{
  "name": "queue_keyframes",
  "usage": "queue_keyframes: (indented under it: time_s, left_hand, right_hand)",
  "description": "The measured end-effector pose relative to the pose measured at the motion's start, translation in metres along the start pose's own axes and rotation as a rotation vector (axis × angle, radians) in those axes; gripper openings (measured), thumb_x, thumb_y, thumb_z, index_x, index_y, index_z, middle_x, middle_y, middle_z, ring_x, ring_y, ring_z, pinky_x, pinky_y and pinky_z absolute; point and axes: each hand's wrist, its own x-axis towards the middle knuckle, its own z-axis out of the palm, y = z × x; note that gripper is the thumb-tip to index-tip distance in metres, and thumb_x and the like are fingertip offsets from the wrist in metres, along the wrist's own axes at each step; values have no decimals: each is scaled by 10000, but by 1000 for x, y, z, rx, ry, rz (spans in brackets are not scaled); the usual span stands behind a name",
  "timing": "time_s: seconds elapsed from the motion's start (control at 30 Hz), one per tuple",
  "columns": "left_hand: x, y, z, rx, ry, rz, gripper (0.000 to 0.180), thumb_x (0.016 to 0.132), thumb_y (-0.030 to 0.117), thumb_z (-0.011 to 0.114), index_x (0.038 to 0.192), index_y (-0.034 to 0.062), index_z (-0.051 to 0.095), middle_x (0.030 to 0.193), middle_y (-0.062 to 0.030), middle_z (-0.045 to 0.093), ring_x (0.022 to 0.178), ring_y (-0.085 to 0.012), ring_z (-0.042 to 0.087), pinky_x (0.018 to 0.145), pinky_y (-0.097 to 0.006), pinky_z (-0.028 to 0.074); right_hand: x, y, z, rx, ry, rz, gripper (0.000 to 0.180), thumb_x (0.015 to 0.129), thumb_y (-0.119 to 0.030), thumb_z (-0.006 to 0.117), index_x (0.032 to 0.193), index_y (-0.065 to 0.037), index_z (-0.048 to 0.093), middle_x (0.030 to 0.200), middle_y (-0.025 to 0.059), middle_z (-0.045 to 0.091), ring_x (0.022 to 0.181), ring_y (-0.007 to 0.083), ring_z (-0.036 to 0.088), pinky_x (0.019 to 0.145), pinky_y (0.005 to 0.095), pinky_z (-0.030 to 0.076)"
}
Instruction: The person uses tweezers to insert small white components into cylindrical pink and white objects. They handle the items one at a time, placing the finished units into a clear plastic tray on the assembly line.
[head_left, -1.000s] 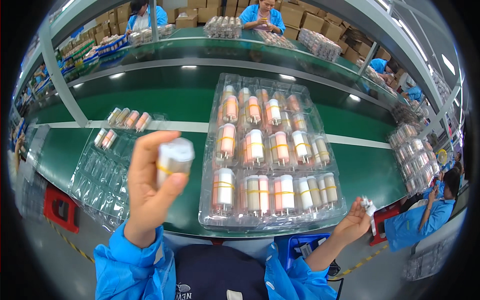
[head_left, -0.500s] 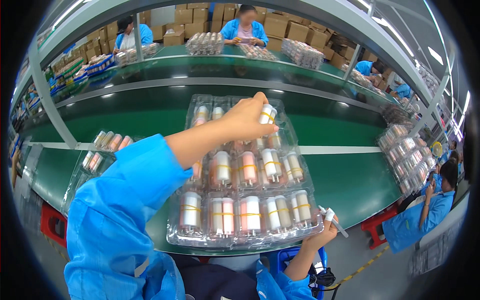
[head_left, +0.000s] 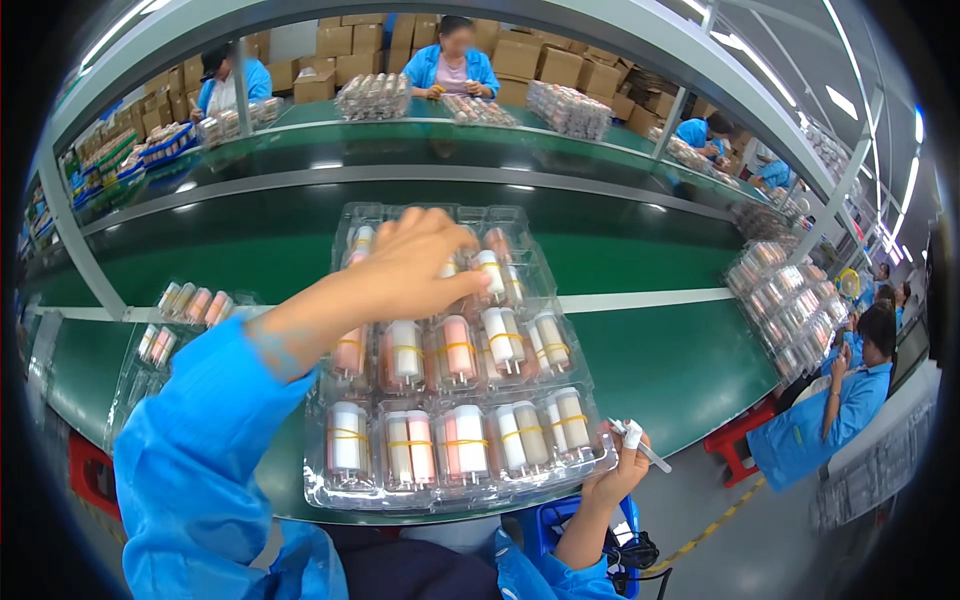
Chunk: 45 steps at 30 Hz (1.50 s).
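Note:
A clear plastic tray [head_left: 312,470] on the green bench holds rows of small cylinders in white, beige and pink, mostly paired by yellow rubber bands. Over its far rows reaches my left hand [head_left: 410,268], fingers apart and holding nothing visible. Its thumb lies close to a white banded pair [head_left: 489,277] in a far pocket. This hand hides several pockets beneath it. By the tray's near right corner, my right hand [head_left: 615,482] is closed on a slim pale tool [head_left: 655,458], perhaps tweezers; white wrapping [head_left: 631,434] shows at a fingertip.
Another tray of bundled cylinders [head_left: 195,304] lies to the left. Filled trays are stacked [head_left: 790,305] at the right. A metal rail [head_left: 400,180] crosses beyond the tray. Co-workers in blue sit across the bench and at the right. A blue bin [head_left: 545,525] stands below the near edge.
My left hand has let go of the white banded pair, which now sits lower in the tray, and has shifted left with its fingers spreading. My right hand still holds the slim tool.

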Motion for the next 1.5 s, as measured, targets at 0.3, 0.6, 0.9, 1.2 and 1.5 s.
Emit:
queue_keyframes:
  time_s: [0.3,0.6,0.9,1.2,1.5]
  left_hand:
    - [-201,-19,28,-903,537,-653,569,980,383,466,1426,43,369,1465,-118,366,1325,-245,357,1072,-395,290]
    - [-220,-3,115,-1700,431,-577,562,1005,485,357,1454,147,331,1276,-93,528,1106,-234,570,905,-388,509]
    - [-203,-34,143,-1772,349,-486,603,1025,445,303,1515,115,184,1499,-89,313,1344,-252,360,1098,-405,326]
    - [-211,-3,109,-1382,497,-484,560,1011,356,410,1459,39,299,1479,-113,347,1353,-263,347,1108,-408,285]
    - [-291,-15,3,-621,205,-452,443,849,167,618,1255,11,532,1358,-176,454,1268,-328,425,1054,-411,317]
  right_hand:
    - [-29,2,29,236,-61,234,239,932,-164,582,1079,21,540,951,192,649,889,295,682,766,389,594]
    - [-14,21,41,99,22,203,260,823,-85,675,1058,-12,589,977,115,663,862,206,662,731,339,556]
    - [2,29,40,110,-1,187,219,889,-143,655,1058,-20,589,923,66,665,728,153,651,626,288,552]
    - [4,-12,31,228,158,-108,185,948,-126,549,1075,7,570,1027,143,658,968,282,668,885,399,554]
    - [-107,-94,103,179,-712,-386,296,921,-331,595,917,-101,408,855,28,427,695,166,465,656,297,445]
